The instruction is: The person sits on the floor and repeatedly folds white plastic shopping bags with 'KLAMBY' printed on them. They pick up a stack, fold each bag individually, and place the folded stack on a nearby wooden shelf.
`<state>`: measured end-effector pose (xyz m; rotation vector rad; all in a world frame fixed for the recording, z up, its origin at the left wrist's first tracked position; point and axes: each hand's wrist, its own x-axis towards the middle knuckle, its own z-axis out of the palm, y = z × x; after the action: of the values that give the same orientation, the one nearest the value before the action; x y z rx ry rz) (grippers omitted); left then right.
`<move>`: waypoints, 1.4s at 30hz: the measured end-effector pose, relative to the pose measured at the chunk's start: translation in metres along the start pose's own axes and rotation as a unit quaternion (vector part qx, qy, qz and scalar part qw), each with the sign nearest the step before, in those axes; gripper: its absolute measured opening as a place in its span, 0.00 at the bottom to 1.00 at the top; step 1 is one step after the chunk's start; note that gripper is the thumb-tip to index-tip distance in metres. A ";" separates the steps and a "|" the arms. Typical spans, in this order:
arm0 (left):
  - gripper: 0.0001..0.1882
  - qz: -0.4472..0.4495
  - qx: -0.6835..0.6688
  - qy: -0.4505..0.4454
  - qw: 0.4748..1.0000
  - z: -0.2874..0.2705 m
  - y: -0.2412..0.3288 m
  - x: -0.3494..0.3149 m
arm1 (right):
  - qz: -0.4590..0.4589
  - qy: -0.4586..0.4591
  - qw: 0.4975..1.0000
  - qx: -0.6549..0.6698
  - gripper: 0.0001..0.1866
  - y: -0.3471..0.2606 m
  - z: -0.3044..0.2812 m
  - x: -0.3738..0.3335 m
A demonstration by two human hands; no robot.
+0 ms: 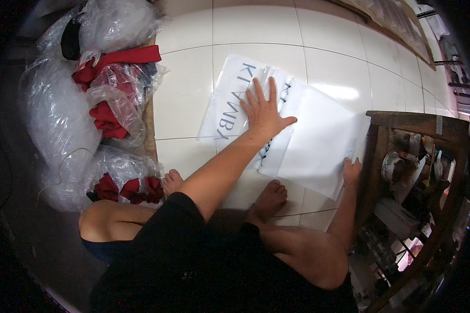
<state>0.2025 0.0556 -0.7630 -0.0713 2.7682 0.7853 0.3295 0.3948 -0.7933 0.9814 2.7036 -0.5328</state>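
Head: white plastic packaging (314, 141) on tiled floor (183, 112)
Left hand (263, 110): splayed, likely bracing
Right hand (352, 171): pinching edge, likely tensioning

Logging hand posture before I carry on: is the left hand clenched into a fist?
No, the left hand is spread open over the white plastic, fingers apart and thumb stretched out sideways.

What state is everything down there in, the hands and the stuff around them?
Left hand: fingers spread, palm down on the white plastic.
Right hand: at its right edge; grip unclear.
White plastic: spread mostly flat, folded or overlapping mid-way.
Clear plastic: crumpled, bulging.
Red cloth: rumpled, among the clear plastic.
Wooden rack: holding assorted items.
Floor tiles: shiny, reflecting light.
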 end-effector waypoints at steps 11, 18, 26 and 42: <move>0.09 0.418 0.270 -0.155 0.854 0.037 0.004 0.006 | -0.007 0.061 0.998 0.016 0.30 0.040 0.042 0.021; 0.11 0.338 0.330 -0.098 0.876 -0.004 0.003 0.002 | 0.012 0.033 0.999 0.014 0.30 0.026 0.026 0.014; 0.53 -0.032 -0.036 0.003 0.999 0.017 -0.028 -0.005 | 0.055 0.037 0.997 -0.038 0.30 0.022 0.027 0.019; 0.44 -0.123 -0.111 -0.112 0.980 0.012 -0.034 0.017 | 0.066 -0.028 0.980 0.185 0.38 0.018 0.019 0.010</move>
<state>0.1926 0.0337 -0.7946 -0.3388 2.3943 0.9666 0.3350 0.4057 -0.8180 1.2022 2.5158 -1.0437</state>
